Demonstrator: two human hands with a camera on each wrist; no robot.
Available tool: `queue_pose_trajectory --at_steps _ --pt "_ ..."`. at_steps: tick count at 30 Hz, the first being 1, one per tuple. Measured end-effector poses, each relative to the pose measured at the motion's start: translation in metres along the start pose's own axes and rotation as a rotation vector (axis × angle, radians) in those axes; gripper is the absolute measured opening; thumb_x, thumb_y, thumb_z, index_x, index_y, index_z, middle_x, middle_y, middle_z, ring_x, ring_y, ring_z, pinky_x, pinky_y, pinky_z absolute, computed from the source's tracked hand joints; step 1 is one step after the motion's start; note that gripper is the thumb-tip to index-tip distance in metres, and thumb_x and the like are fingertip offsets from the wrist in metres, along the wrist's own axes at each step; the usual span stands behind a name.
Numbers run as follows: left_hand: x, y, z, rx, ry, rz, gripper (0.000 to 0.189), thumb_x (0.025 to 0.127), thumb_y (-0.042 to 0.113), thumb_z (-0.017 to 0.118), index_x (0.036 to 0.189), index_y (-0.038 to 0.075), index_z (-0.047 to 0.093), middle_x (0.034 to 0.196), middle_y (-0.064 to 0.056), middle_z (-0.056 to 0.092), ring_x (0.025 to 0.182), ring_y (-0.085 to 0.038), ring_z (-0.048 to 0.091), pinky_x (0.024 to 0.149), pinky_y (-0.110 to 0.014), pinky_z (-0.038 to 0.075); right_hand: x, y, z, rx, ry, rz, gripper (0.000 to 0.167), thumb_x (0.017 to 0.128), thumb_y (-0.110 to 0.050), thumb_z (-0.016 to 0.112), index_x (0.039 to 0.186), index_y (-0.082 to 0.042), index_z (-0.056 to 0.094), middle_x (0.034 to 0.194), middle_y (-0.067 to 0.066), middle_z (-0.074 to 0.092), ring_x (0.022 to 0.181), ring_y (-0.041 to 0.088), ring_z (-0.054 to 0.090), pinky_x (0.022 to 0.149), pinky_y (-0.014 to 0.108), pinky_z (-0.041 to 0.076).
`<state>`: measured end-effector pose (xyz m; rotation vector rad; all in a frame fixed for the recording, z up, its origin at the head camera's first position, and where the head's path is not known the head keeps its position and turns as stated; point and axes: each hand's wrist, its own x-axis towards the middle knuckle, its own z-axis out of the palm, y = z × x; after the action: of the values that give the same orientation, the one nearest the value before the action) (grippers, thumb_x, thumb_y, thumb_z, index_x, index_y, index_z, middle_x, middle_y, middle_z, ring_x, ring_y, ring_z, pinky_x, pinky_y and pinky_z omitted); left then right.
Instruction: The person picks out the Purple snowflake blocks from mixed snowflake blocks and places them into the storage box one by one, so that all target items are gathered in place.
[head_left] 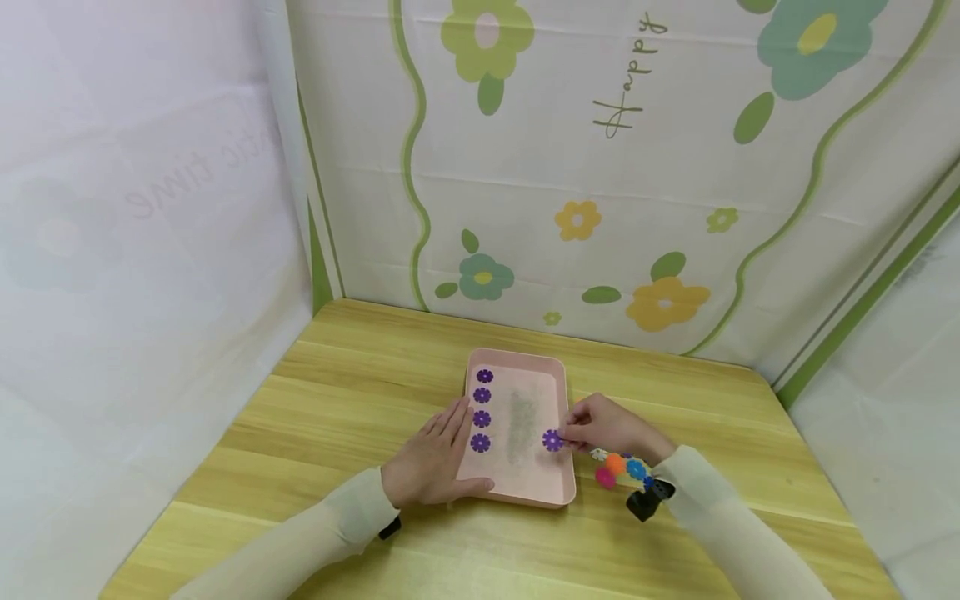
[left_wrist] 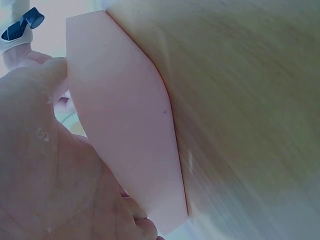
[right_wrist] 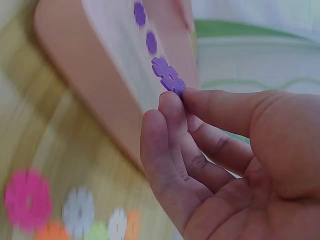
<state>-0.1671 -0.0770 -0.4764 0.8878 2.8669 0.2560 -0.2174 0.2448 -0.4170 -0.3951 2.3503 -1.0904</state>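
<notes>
A shallow pink tray (head_left: 525, 360) lies on the wooden table with several purple notched discs (head_left: 481, 419) in a column along its left side. My left hand (head_left: 435, 454), fingers straight, rests over the tray's left rim near that column; in the left wrist view its palm covers part of the outer wall (left_wrist: 125, 110). Between thumb and forefinger my right hand (head_left: 607, 427) pinches one more purple notched disc (right_wrist: 167, 75), held over the right part of the tray. The discs are flower-shaped, with slots around their edges.
Right of the tray, partly under my right forearm, lie several loose discs, among them a pink one (head_left: 606, 477), an orange one (head_left: 616, 463) and a blue one (head_left: 636, 469). Behind the table (head_left: 360, 358) hangs a white flowered cloth (head_left: 525, 167), with more cloth at both sides.
</notes>
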Motion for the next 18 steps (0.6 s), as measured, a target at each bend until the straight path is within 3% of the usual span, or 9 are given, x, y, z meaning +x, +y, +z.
queue_pose_trajectory --at_steps 6,10,18 --pt "-0.003 0.003 -0.009 -0.023 -0.005 0.007 0.111 0.098 0.075 0.05 0.165 -0.008 0.021 0.176 -0.028 0.012 0.164 -0.041 0.017 0.131 -0.054 0.028 0.025 -0.02 0.033 -0.077 -0.035 -0.085 0.016 0.102 -0.014 0.07 0.094 -0.005 0.081 0.086 0.013 0.079 0.074 0.015 0.07 0.069 0.032 0.062" --pt "-0.004 0.004 -0.01 -0.015 -0.03 -0.007 0.112 0.098 0.077 0.048 0.166 -0.006 0.016 0.176 -0.026 0.007 0.165 -0.04 0.012 0.133 -0.052 0.024 0.039 -0.031 0.055 -0.099 -0.076 -0.138 0.016 0.101 -0.013 0.071 0.093 -0.006 0.081 0.085 0.011 0.079 0.071 0.014 0.07 0.066 0.028 0.062" --pt "-0.002 0.003 -0.01 -0.009 -0.03 0.005 0.112 0.098 0.078 0.046 0.165 -0.008 0.017 0.176 -0.027 0.008 0.165 -0.04 0.013 0.132 -0.053 0.026 0.054 -0.044 0.08 -0.123 -0.081 -0.16 0.016 0.101 -0.011 0.071 0.089 -0.006 0.081 0.08 0.006 0.079 0.068 0.012 0.07 0.062 0.024 0.059"
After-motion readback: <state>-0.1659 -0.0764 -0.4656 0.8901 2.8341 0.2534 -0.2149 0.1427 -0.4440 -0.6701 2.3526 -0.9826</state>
